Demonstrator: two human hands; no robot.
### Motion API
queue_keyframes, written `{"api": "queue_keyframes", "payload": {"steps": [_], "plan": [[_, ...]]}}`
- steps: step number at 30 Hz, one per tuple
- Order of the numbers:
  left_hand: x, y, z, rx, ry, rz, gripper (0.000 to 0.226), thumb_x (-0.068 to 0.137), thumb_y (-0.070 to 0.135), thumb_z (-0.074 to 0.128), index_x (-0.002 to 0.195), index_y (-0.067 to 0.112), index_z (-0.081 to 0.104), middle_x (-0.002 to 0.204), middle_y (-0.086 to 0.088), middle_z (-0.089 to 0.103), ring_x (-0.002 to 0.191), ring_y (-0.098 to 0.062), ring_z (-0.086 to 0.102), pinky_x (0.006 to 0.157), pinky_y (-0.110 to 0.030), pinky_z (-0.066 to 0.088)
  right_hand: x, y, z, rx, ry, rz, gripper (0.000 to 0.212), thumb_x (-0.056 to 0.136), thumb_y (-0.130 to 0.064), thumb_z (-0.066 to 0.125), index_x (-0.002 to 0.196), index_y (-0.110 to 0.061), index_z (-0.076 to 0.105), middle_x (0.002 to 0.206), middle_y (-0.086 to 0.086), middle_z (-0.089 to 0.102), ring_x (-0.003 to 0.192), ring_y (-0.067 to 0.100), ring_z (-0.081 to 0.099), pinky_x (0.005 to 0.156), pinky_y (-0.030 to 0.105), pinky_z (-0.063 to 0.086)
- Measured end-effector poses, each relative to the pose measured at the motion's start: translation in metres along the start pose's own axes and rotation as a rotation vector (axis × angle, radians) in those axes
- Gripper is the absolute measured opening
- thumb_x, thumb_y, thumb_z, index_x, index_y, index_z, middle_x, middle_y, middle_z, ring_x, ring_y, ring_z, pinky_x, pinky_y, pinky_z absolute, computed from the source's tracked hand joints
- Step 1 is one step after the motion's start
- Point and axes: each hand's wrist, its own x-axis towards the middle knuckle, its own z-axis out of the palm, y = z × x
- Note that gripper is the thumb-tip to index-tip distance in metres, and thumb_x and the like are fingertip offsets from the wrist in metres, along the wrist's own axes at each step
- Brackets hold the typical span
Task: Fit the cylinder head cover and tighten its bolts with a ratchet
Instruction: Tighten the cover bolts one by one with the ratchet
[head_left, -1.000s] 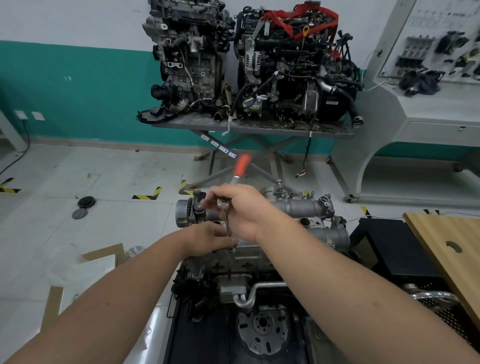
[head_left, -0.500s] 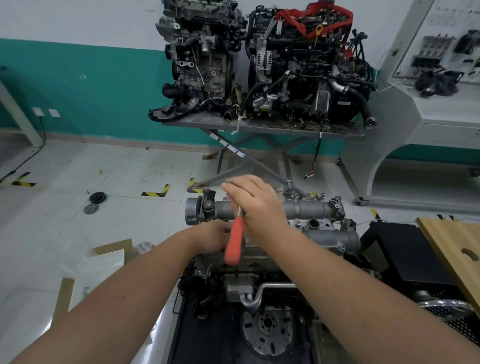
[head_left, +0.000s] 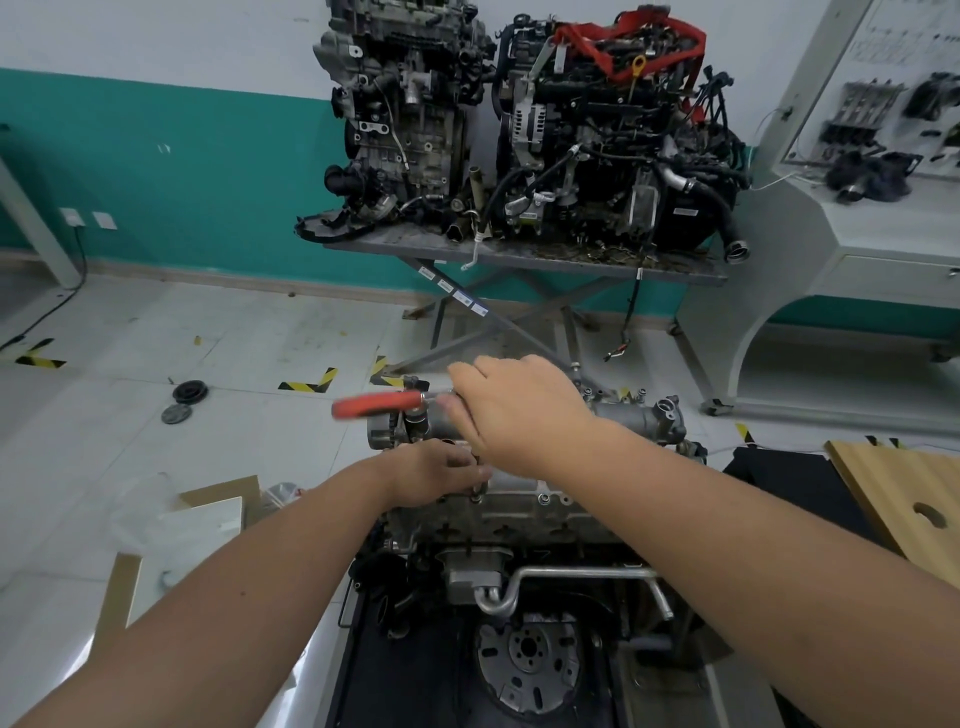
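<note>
The grey cylinder head cover (head_left: 639, 415) lies on top of the engine (head_left: 519, 519) in front of me. My right hand (head_left: 514, 410) grips the head end of a ratchet (head_left: 379, 404) whose red handle points left, blurred. Below it my left hand (head_left: 441, 475) holds the ratchet's socket extension (head_left: 478, 491) upright on a bolt at the cover's near edge. Another bolt head (head_left: 544, 499) shows just right of it.
Two engines stand on a grey scissor table (head_left: 519, 257) against the far wall. A white trainer console (head_left: 857, 234) is at the right, a wooden board (head_left: 904, 499) beside the engine. Cardboard (head_left: 208, 514) and two round parts (head_left: 189, 391) lie on the floor at left.
The red ratchet handle has swung round: from pointing away, to pointing toward me, to pointing left now. My left hand stayed on the extension. The camera tilted slightly.
</note>
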Motion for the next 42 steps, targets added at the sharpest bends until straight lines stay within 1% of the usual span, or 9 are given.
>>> {"api": "queue_keyframes", "payload": {"steps": [3,7,12,17,22,27,32,37,42], "plan": [[0.006,-0.005,0.002,-0.044,0.020,0.019,0.050,0.067,0.088,0.047,0.084,0.047,0.069,0.090,0.016,0.067,0.089,-0.011,0.062,0.084,-0.034,0.049,0.009,-0.003,-0.003,0.216,-0.123,0.229,0.031,0.104,-0.037,0.032,0.091,-0.016,0.051,0.074,-0.002,0.055,0.071,0.026,0.057,0.056,0.033,0.032],[0.005,-0.004,0.002,-0.023,0.024,0.040,0.039,0.074,0.083,0.049,0.072,0.047,0.064,0.066,0.023,0.057,0.072,-0.006,0.054,0.067,-0.032,0.039,0.010,-0.006,-0.002,1.496,-0.198,0.767,0.017,0.099,-0.017,0.047,0.088,-0.010,0.057,0.066,0.001,0.071,0.063,0.013,0.068,0.058,0.018,0.050],[0.007,-0.004,0.003,0.013,0.048,0.025,0.040,0.074,0.085,0.044,0.078,0.051,0.064,0.074,0.017,0.062,0.079,-0.006,0.059,0.071,-0.032,0.044,0.002,-0.011,0.024,2.219,0.190,0.926,0.021,0.098,-0.016,0.056,0.078,-0.019,0.056,0.076,0.001,0.068,0.083,0.017,0.064,0.063,0.026,0.042],[0.007,-0.002,0.003,0.033,0.044,0.013,0.042,0.084,0.078,0.045,0.095,0.045,0.069,0.097,0.011,0.071,0.095,-0.011,0.064,0.095,-0.041,0.050,-0.008,-0.019,0.047,1.439,0.451,0.673,0.023,0.101,-0.039,0.051,0.115,-0.045,0.068,0.126,-0.013,0.064,0.113,0.001,0.060,0.092,0.026,0.049],[0.002,-0.016,0.005,0.057,0.147,0.099,0.037,0.099,0.050,0.050,0.129,0.033,0.064,0.137,-0.007,0.060,0.126,-0.029,0.056,0.112,-0.050,0.039,-0.009,-0.013,0.059,0.339,0.582,0.080,0.042,0.082,0.003,0.049,0.115,-0.008,0.073,0.128,0.012,0.065,0.109,0.035,0.061,0.080,0.042,0.053],[0.002,-0.005,0.005,-0.087,0.061,0.079,0.013,0.095,0.056,0.058,0.094,0.066,0.065,0.104,0.031,0.068,0.104,0.007,0.061,0.093,-0.031,0.049,-0.004,-0.012,0.042,0.224,0.432,0.066,0.045,0.071,-0.007,0.036,0.097,-0.005,0.073,0.085,0.010,0.066,0.071,0.033,0.061,0.054,0.042,0.051],[0.002,-0.006,0.005,-0.079,0.048,0.195,0.025,0.079,0.085,0.045,0.093,0.070,0.059,0.099,0.034,0.066,0.099,0.010,0.060,0.086,-0.025,0.047,-0.010,-0.010,0.037,0.280,0.353,0.085,0.039,0.077,-0.017,0.041,0.099,-0.003,0.070,0.088,0.011,0.063,0.071,0.033,0.056,0.058,0.041,0.047],[0.005,-0.003,0.008,-0.012,0.011,0.147,0.037,0.093,0.061,0.034,0.124,0.040,0.032,0.126,0.007,0.044,0.132,-0.020,0.045,0.106,-0.028,0.031,-0.014,-0.003,0.031,0.309,0.206,0.012,0.063,0.085,-0.030,0.035,0.141,-0.008,0.052,0.113,0.009,0.061,0.088,0.030,0.056,0.071,0.041,0.046],[0.002,-0.005,0.010,-0.002,0.209,0.193,0.053,0.090,0.043,0.051,0.134,0.015,0.058,0.134,-0.017,0.058,0.128,-0.032,0.047,0.097,-0.023,0.024,-0.011,0.010,0.020,0.248,0.031,-0.101,0.071,0.090,-0.043,0.025,0.156,-0.016,0.028,0.118,0.005,0.056,0.095,0.026,0.054,0.077,0.040,0.045]]}}
